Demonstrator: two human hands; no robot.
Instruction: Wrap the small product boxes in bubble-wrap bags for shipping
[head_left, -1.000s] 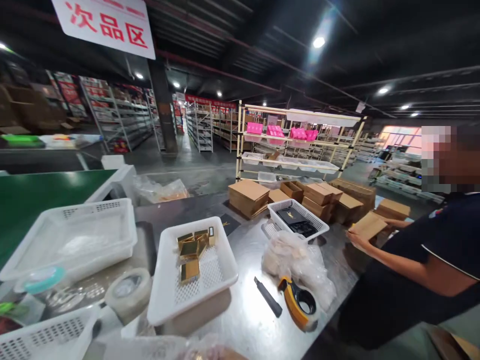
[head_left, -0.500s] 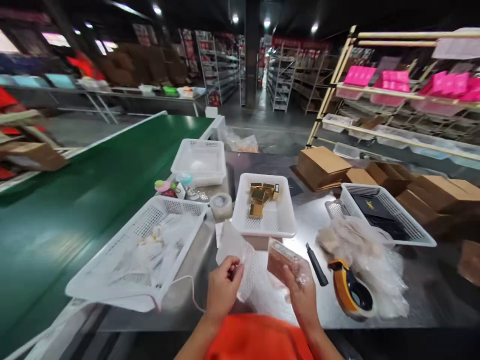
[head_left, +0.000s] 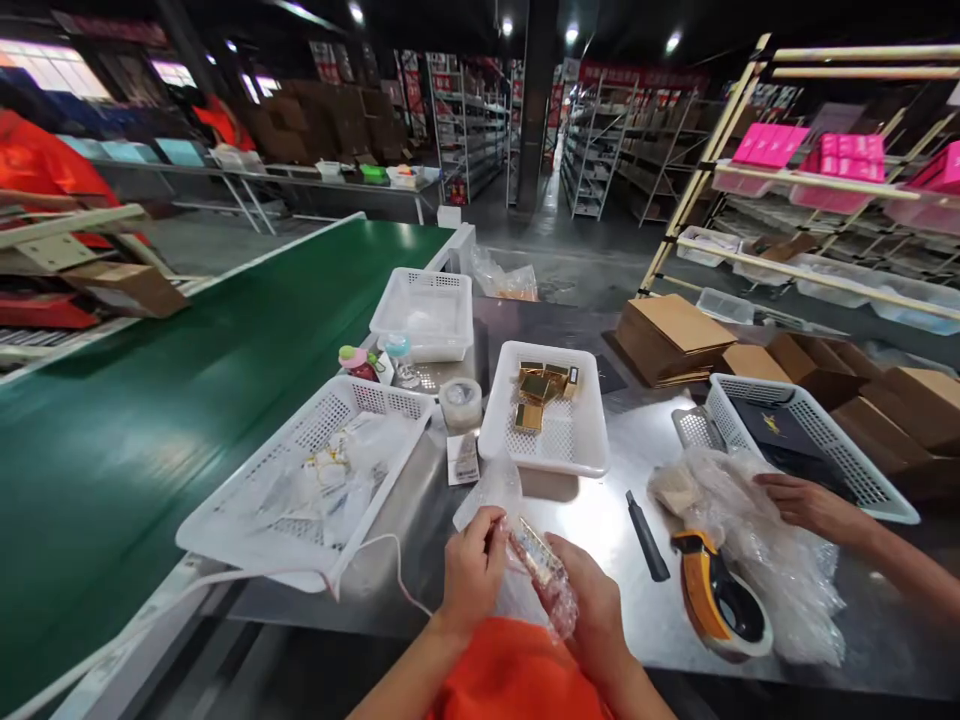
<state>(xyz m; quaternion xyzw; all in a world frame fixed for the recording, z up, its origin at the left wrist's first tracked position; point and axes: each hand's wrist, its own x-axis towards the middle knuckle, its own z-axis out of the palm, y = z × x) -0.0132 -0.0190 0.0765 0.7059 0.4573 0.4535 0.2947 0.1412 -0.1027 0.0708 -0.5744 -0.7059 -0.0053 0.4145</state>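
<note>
- The left hand (head_left: 471, 570) pinches the edge of a clear bubble-wrap pouch (head_left: 551, 590) with its fingers closed on the film, low and near the front edge of the steel surface (head_left: 622, 500).
- The right hand (head_left: 592, 600) cups the pouch from below, fingers curled around it. A small gold box (head_left: 538, 556) sits partly inside — how far in is hard to tell through the wrinkled film.
- To do this step well, I judge that the left fingers should keep the mouth of the pouch taut and open while the right hand steadies the box squarely, so no corner snags the bubbles.
- Just ahead lies a white tray (head_left: 585, 455) with more gold boxes (head_left: 541, 390) heaped at its far end. A roll of clear tape (head_left: 460, 403) stands just left of it.
- To the left, a larger white basket (head_left: 360, 405) holds loose plastic bags and overhangs the green conveyor (head_left: 150, 420).
- To the right lie a black knife (head_left: 648, 522) and an orange tape dispenser (head_left: 716, 600), beside a heap of bubble wrap (head_left: 772, 560).
- A co-worker's hand (head_left: 802, 503) rests on that heap, well apart from the pouch.
</note>
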